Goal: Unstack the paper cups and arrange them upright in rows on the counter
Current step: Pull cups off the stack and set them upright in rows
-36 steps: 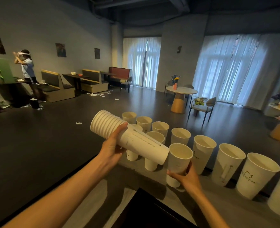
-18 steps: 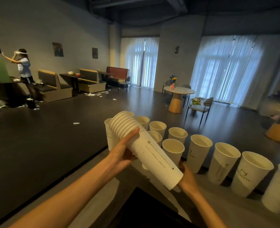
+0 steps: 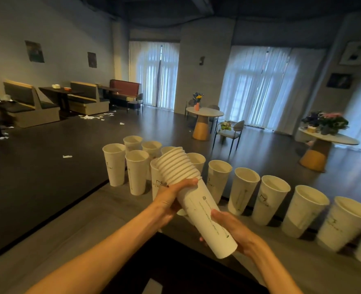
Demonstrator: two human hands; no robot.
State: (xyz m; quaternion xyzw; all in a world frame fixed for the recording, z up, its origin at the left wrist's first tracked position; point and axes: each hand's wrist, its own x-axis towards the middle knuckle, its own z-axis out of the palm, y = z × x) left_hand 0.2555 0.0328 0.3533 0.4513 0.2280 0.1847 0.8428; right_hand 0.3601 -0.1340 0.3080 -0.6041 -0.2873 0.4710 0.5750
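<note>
Head cam: I see both hands on the stack of paper cups [image 3: 198,200], held tilted, rims up-left, base toward cam. Left hand [image 3: 171,200] grips just below the rims; right hand [image 3: 234,232] wraps the lower end. Behind, single cups [image 3: 243,189] stand upright in rows on the counter [image 3: 103,211], approx two rows at left, one line running right.

The stack of paper cups [image 3: 198,200] is white with small dark print. The standing cups [image 3: 243,190] are white too. The table [image 3: 132,211] is grey wood-grain.
</note>
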